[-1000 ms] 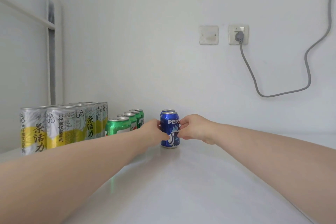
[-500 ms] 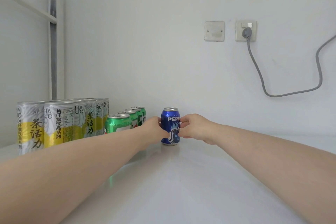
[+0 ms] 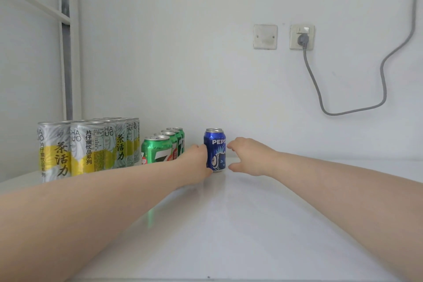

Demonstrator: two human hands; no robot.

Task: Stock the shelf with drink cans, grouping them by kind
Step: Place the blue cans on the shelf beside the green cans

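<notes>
The white shelf (image 3: 240,224) runs back to a plain wall with a socket (image 3: 302,36) and a drooping grey cable (image 3: 343,112). The tall silver-and-yellow tea cans (image 3: 87,146) stand in rows at the far left, with the green cans (image 3: 158,149) lined up beside them. The blue Pepsi can (image 3: 216,149) stands upright just right of the green row, a second blue top showing behind it. So I judge two kinds are done and the blue group barely begun.

My left hand (image 3: 196,160) lies against the can's left side; I cannot tell whether it grips. My right hand (image 3: 249,158) was closed on the can half a second ago. Now its fingers (image 3: 232,143) are spread, just beside the can.
</notes>
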